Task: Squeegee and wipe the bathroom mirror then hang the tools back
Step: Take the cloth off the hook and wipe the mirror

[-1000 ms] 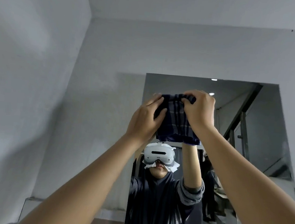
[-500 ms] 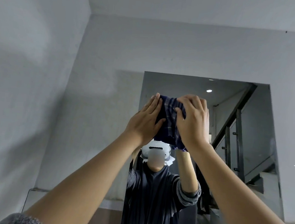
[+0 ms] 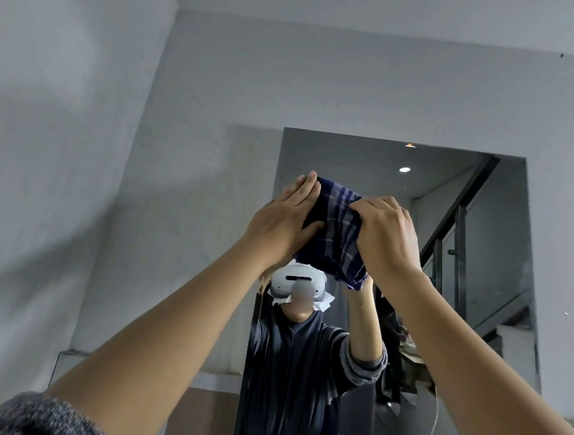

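Observation:
A dark blue checked cloth (image 3: 337, 235) is held up in front of the upper left part of the frameless wall mirror (image 3: 490, 233). My left hand (image 3: 283, 224) presses flat on the cloth's left side, fingers straight and together. My right hand (image 3: 385, 235) grips the cloth's right side with curled fingers. Whether the cloth touches the glass I cannot tell. The mirror reflects a person in a dark top with raised arms and a white headset. No squeegee is in view.
Grey plaster walls surround the mirror, with a side wall (image 3: 42, 163) close on the left. The mirror reflects a stair railing (image 3: 458, 251) and ceiling lights. A tiled ledge (image 3: 211, 379) runs along the wall low down, left of the mirror.
Both hands and the cloth have stayed together near the mirror's top left; my right hand slid from the cloth's top edge down onto its right side, and my view shifted slightly.

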Available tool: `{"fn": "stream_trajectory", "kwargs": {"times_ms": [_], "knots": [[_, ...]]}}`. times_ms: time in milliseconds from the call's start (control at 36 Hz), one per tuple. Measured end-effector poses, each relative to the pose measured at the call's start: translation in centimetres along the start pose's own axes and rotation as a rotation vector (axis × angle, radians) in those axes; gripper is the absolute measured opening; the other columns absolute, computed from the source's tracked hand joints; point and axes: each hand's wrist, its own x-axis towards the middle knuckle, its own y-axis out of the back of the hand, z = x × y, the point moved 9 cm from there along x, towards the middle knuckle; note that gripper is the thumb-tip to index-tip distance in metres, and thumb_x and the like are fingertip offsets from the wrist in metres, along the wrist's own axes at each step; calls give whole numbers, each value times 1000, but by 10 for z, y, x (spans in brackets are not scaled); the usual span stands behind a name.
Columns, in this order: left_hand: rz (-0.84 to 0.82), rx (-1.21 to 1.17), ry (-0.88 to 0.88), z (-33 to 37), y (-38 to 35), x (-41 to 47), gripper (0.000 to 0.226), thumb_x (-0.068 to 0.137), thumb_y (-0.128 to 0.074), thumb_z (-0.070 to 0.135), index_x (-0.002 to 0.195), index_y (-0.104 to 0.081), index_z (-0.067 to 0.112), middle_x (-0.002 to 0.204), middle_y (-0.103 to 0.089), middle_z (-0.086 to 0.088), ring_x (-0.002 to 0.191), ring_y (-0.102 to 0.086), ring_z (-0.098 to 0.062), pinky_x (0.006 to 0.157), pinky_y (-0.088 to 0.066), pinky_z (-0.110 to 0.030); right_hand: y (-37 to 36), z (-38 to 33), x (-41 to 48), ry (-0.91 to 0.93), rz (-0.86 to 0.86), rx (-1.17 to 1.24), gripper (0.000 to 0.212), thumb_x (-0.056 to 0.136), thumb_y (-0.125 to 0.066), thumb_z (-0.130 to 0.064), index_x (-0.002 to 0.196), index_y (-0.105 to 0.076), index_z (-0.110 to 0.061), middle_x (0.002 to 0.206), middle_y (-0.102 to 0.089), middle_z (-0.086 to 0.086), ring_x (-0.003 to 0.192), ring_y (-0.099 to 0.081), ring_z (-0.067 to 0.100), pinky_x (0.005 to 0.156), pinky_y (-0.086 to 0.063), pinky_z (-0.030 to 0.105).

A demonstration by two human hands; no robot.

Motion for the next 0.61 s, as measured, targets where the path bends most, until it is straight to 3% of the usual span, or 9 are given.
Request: {"fn": "stream_trajectory", "kwargs": {"times_ms": [111, 167, 278, 389, 611], "knots": [[13, -42, 3, 1, 1, -1, 64, 96, -40, 37, 147, -9, 15, 157, 1, 5, 143, -2, -9, 111, -24, -31, -5, -4, -6, -29, -33, 12, 20, 88, -44, -3, 91, -63, -5, 102, -68, 9, 110, -53, 27, 90, -38, 32], [12, -59, -8, 2, 2, -3, 63, 96, -41, 36, 147, -10, 14, 157, 0, 4, 143, -3, -9, 111, -27, -32, -11, -8, -11, -48, -71, 6, 28, 95, -40, -17, 110, -59, -3, 124, -60, 11, 126, -44, 25, 102, -34, 36], [-15, -92, -44, -1, 3, -10, 63, 97, -38, 38, 147, -8, 16, 157, 3, 6, 143, 0, -7, 112, -22, -30, -27, -11, -20, -106, -179, -16, 58, 98, -32, -38, 144, -25, -4, 152, -26, 13, 144, -12, 23, 117, -10, 34], [-45, -169, -52, -11, 1, -21, 61, 97, -38, 37, 148, -8, 20, 156, 4, 10, 142, 1, -5, 112, -18, -29, -38, -16, -21, -101, -244, -55, 61, 98, -22, -46, 149, -5, -16, 157, -6, 14, 145, 5, 26, 116, 2, 36], [-68, -214, -64, -23, -6, -32, 57, 99, -34, 32, 147, -5, 21, 156, 3, 8, 141, 3, -3, 115, -8, -25, -51, -14, -20, -124, -222, -172, 68, 93, -14, -56, 149, 2, -20, 157, 3, 15, 143, 13, 28, 115, 6, 39]]}}
